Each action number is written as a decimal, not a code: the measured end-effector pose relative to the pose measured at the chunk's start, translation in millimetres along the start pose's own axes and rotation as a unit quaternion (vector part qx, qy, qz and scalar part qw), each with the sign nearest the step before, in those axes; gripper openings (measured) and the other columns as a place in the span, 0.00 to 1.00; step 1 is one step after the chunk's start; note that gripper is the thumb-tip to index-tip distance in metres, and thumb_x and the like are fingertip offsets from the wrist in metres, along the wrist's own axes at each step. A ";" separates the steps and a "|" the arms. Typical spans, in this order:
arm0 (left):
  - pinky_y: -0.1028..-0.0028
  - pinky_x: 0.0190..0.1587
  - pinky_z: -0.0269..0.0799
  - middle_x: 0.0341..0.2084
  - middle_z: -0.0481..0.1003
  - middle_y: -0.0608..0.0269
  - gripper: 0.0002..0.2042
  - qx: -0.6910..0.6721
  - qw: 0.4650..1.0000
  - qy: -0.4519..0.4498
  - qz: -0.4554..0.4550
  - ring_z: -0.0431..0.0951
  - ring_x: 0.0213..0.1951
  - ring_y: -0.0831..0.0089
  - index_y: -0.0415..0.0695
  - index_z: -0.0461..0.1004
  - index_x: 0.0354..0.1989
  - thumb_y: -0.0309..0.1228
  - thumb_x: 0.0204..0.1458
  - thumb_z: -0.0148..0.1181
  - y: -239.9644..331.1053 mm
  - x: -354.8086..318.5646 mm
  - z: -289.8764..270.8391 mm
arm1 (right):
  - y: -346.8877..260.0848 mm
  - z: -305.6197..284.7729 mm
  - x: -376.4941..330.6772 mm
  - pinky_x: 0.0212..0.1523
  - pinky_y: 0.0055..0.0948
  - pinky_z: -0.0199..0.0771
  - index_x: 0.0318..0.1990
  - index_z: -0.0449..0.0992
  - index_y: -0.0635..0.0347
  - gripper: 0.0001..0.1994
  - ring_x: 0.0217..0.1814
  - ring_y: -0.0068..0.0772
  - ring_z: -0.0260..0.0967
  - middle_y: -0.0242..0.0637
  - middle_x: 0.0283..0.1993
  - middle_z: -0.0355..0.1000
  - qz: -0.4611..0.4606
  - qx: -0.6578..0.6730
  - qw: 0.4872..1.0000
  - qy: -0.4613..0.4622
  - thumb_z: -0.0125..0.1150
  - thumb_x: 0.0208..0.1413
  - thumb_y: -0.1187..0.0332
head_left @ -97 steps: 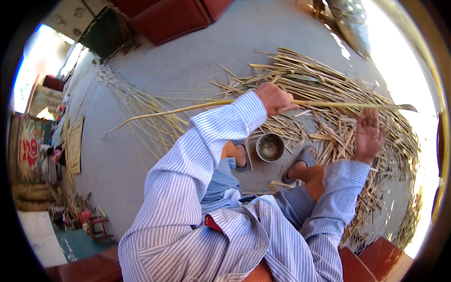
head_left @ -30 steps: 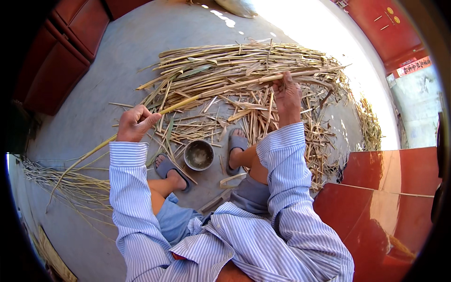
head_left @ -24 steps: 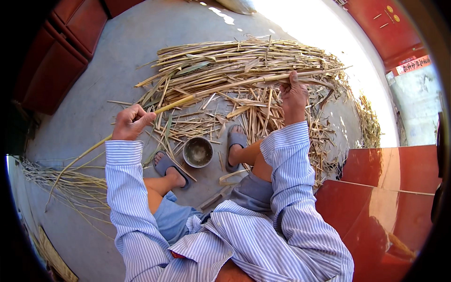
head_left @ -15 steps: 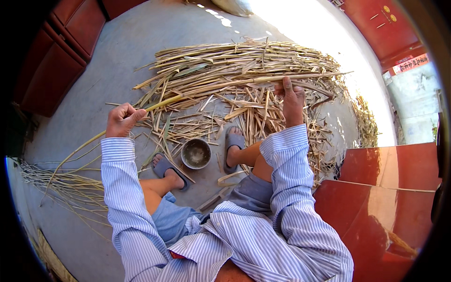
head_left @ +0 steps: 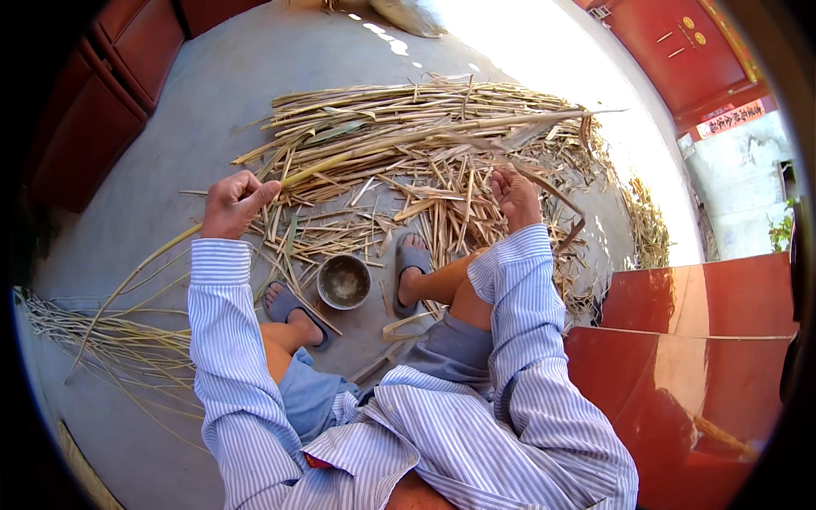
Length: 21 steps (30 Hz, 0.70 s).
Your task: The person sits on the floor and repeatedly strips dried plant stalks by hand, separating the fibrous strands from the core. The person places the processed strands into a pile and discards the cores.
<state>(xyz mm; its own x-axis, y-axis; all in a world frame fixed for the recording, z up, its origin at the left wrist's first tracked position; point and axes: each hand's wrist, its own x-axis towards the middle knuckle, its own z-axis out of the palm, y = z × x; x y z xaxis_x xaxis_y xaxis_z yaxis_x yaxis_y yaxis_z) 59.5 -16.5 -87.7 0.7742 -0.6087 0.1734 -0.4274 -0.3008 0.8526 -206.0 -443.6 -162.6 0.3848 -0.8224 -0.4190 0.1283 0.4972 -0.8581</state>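
My left hand [head_left: 238, 204] is closed around a long pale-yellow stalk [head_left: 327, 166]. Its thin tail bends down to the left past my wrist, while the other part reaches right across the heap. My right hand [head_left: 516, 195], fingers curled, sits below the stalk's far half and looks apart from it. A brown dry leaf [head_left: 554, 194] trails from the right fingers and hangs bent beside the wrist; the grip itself is partly hidden. Beyond both hands lies a heap of dry stalks [head_left: 382, 110]. Torn husks [head_left: 450, 194] litter the floor in front of it.
A metal bowl [head_left: 343, 282] stands between my sandalled feet. At left, a spread of thin peeled stalks [head_left: 110, 336] lies on the floor. Red panels [head_left: 654, 374] rise close on my right, a dark red sofa [head_left: 85, 119] far left. A pale sack [head_left: 412, 15] rests at the back.
My right hand has come down and slightly left, away from the stalk, drawing the brown leaf with it. My left hand still grips the stalk, slightly farther right.
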 end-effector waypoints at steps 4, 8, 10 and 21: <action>0.74 0.21 0.56 0.14 0.65 0.67 0.21 0.013 1.000 -0.017 0.000 0.60 0.20 0.80 0.38 0.70 0.17 0.43 0.48 0.69 -5.4 9.1 11.5 | 2.0 15.3 -9.4 0.37 0.23 0.81 0.50 0.68 0.64 0.13 0.48 0.33 0.75 0.46 0.48 0.73 0.176 0.099 0.975 -0.087 0.57 0.61 0.69; 0.72 0.22 0.58 0.14 0.66 0.65 0.21 0.003 0.999 -0.052 -0.004 0.61 0.20 0.78 0.38 0.71 0.18 0.44 0.48 0.69 -11.2 10.3 26.4 | 1.7 86.2 -80.8 0.48 0.27 0.78 0.54 0.68 0.63 0.15 0.54 0.34 0.72 0.45 0.54 0.72 0.000 0.024 0.954 -0.299 0.56 0.61 0.69; 0.72 0.22 0.59 0.15 0.68 0.64 0.21 0.006 0.997 -0.075 -0.004 0.63 0.20 0.77 0.38 0.72 0.18 0.44 0.47 0.69 -5.0 9.4 37.2 | 6.0 107.7 -88.3 0.51 0.28 0.76 0.56 0.67 0.63 0.16 0.55 0.34 0.72 0.43 0.55 0.72 -0.021 0.064 0.933 -0.353 0.55 0.62 0.70; 0.68 0.20 0.62 0.12 0.71 0.59 0.21 0.115 0.991 0.017 0.062 0.69 0.15 0.69 0.40 0.73 0.19 0.47 0.46 0.68 15.2 1.1 56.7 | 26.6 142.1 -76.3 0.30 0.19 0.79 0.38 0.72 0.58 0.09 0.33 0.27 0.78 0.36 0.33 0.77 -0.118 0.018 0.976 -0.182 0.62 0.58 0.64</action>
<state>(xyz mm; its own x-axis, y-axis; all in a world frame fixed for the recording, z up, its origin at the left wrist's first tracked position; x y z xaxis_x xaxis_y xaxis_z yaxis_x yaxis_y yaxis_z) 27.4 -63.4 -102.5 0.7229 -0.6276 0.2890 -0.6121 -0.3878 0.6891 -102.1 -328.3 -111.3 0.6389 -0.7658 -0.0731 0.2820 0.3216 -0.9039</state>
